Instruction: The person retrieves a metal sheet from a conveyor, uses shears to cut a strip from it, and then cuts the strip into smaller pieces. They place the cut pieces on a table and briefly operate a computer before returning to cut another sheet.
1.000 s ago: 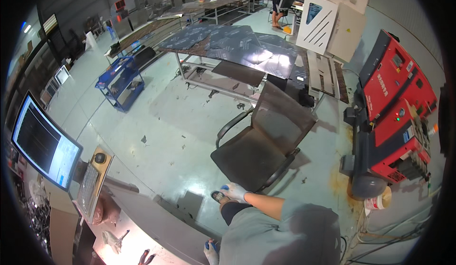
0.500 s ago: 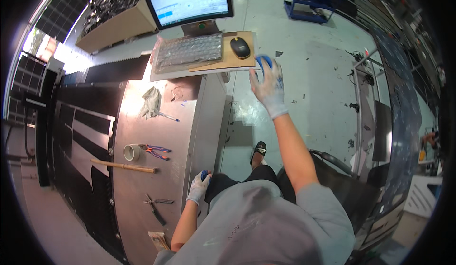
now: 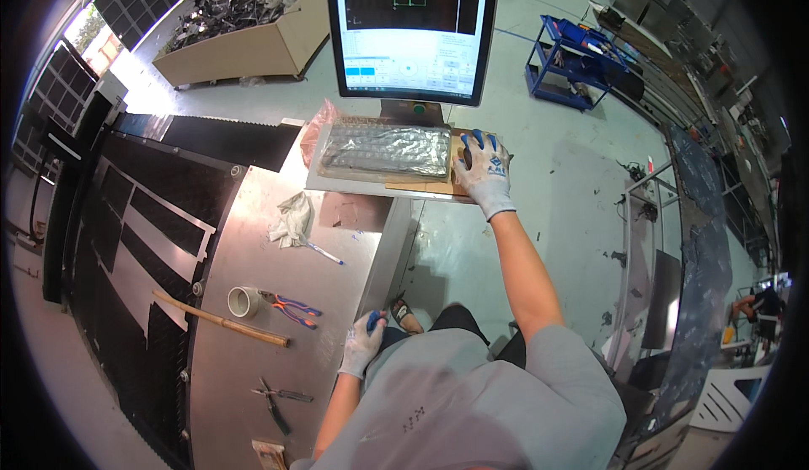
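Computer mouse (image 3: pixel 468 157), black: one, on a tan board (image 3: pixel 421 188), mostly covered by our right hand (image 3: pixel 486 173).

Right hand: white glove, blue fingertips; palm down, half-curled loosely about the mouse, thumb along its nine o'clock side.

Left hand (image 3: pixel 363 349): matching glove, fingers partly bent, just beside the bench edge; whether it holds anything, we cannot tell.

Keyboard (image 3: pixel 388 151): under clear plastic, at nine o'clock from the mouse.

Monitor (image 3: pixel 413 61): lit, at eleven o'clock from the mouse.

Trolley (image 3: pixel 575 66): blue, between one and two o'clock from the mouse, well apart.

On the metal bench (image 3: pixel 316 280), clock positions read from our left hand: crumpled white cloth (image 3: pixel 291 220), eleven; pliers (image 3: pixel 295 310), orange and blue handles, ten; pale cup (image 3: pixel 243 302), between nine and ten; wooden stick (image 3: pixel 226 322), nine; dark-handled hand tool (image 3: pixel 274 405), eight.
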A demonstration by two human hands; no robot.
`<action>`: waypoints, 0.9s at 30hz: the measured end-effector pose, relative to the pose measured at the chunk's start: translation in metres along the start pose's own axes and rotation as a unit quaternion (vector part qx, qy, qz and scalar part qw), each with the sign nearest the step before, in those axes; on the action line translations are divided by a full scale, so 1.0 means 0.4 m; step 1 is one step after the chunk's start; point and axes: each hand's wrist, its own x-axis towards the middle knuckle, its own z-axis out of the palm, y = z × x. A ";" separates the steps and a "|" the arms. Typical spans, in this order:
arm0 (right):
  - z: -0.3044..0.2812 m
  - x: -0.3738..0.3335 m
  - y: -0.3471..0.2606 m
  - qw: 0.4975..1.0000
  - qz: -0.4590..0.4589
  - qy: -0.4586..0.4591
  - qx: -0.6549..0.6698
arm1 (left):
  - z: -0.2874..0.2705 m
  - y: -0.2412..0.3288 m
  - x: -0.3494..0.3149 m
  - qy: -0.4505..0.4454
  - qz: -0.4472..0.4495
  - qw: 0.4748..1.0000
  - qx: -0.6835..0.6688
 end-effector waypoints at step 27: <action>0.039 -0.064 0.006 0.997 0.012 0.077 0.016 | 0.005 -0.159 0.242 0.313 0.208 0.898 0.230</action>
